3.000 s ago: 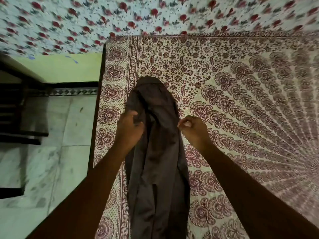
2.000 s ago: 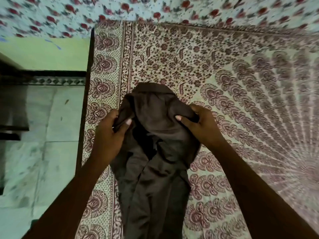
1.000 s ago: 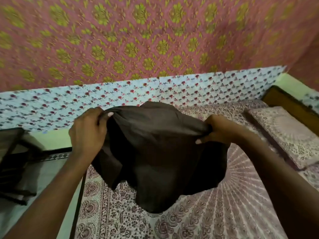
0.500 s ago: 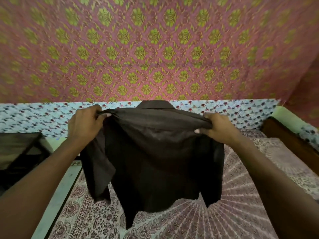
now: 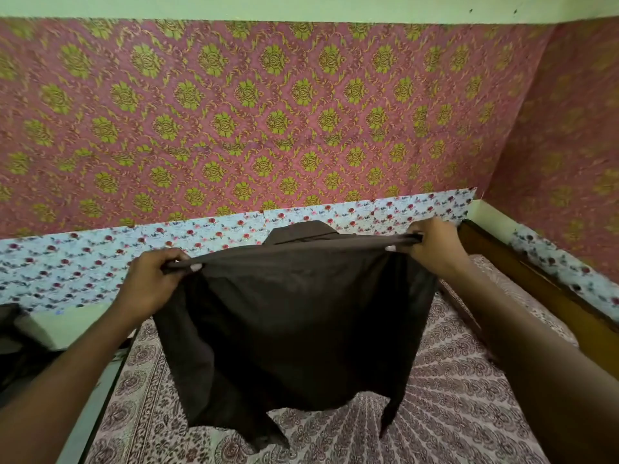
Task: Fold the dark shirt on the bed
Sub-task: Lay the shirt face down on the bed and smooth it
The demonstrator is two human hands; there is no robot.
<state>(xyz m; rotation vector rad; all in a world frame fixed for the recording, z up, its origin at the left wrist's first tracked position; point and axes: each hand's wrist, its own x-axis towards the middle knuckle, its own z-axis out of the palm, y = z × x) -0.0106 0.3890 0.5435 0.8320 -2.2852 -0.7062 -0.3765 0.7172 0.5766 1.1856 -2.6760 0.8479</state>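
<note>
While the dark shirt (image 5: 294,316) is held up in the air above the bed (image 5: 452,413), stretched between the two hands, no fold has yet been made, so the task is judged to be at its start. The left hand (image 5: 150,283) is closed around the shirt's left shoulder, thumb and fingers pinched tight on the cloth; the right hand (image 5: 432,246) is closed in the same way on the right shoulder, a little higher and nearer the bed's far edge. The shoulder line is drawn taut between them, the collar (image 5: 301,231) stands above it, and the body and sleeves hang free, the hem clear of the patterned bedsheet (image 5: 435,440).

To do the step well, the shirt should be lowered flat onto the sheet near the middle of the bed, well away from the left edge, where cloth could slide off toward the floor. The hands are best brought level first, so the garment lands square. Tension should be kept until the hem touches, then eased, so that sleeves are not trapped beneath the body and creases are not laid in.
</note>
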